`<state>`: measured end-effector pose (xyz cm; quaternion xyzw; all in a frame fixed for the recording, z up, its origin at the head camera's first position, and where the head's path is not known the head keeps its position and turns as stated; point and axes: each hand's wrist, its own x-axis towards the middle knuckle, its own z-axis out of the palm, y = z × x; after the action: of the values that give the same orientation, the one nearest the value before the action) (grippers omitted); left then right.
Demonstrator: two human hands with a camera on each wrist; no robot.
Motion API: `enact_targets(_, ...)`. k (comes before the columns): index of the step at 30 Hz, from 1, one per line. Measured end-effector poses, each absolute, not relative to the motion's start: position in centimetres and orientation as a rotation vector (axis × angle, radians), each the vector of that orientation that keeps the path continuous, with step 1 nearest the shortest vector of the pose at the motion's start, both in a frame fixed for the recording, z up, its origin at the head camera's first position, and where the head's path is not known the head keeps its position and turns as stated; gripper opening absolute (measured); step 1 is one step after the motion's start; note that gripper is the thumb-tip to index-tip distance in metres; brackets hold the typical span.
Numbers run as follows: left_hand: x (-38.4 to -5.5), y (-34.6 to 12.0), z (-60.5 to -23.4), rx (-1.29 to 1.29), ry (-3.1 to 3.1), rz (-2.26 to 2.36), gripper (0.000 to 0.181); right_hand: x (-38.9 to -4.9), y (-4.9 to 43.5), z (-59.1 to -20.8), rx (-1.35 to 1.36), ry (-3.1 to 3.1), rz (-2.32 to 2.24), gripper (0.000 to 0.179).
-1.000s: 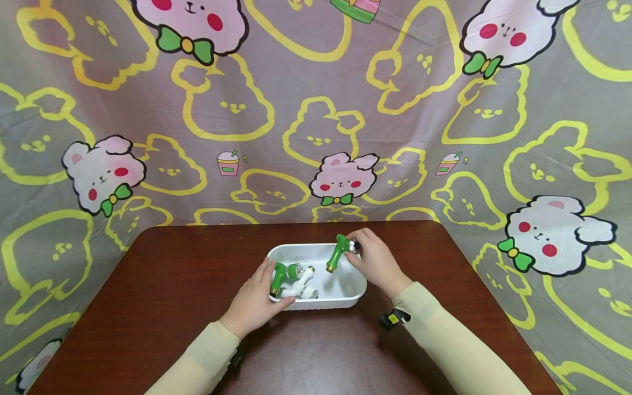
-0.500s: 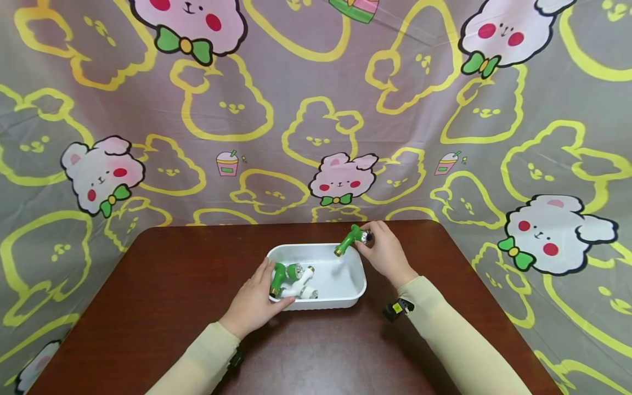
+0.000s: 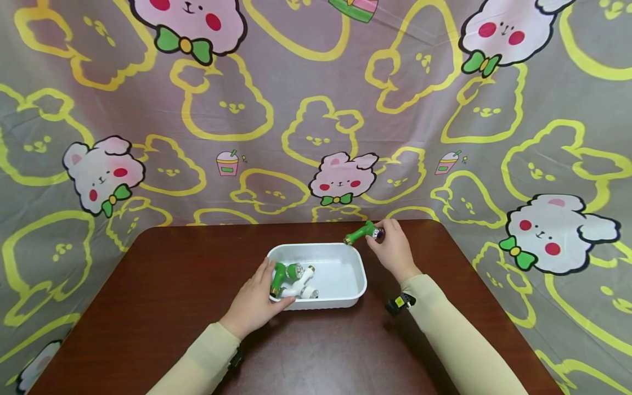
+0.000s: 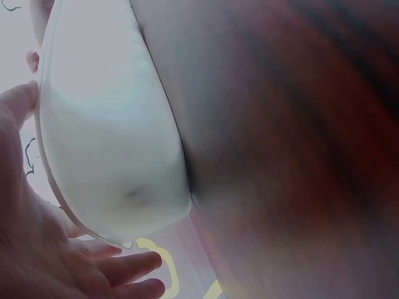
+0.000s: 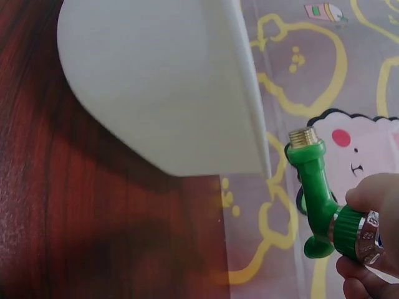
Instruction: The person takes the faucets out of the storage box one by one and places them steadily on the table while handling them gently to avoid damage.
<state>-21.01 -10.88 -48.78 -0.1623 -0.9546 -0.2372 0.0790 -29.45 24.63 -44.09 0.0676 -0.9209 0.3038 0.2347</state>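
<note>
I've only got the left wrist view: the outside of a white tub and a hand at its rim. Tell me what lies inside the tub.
Observer: From the head view, a green tap and a white tap lie in the white tub.
Operator: Report what the right hand is holding.
Observer: The right hand holds a second green tap.
Operator: Tell me whether its threaded end is covered by the fingers.
Observer: It isn't: in the right wrist view the brass threaded end shows bare, clear of the fingers.
</note>
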Motion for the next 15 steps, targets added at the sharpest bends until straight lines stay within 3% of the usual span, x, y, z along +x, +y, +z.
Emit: enact_targets(15,-20.8,-10.9,-48.5,-0.482,-2.876,-0.710,0.101,-30.2,26.4,-45.4,0.014,-2.549,0.865,0.039)
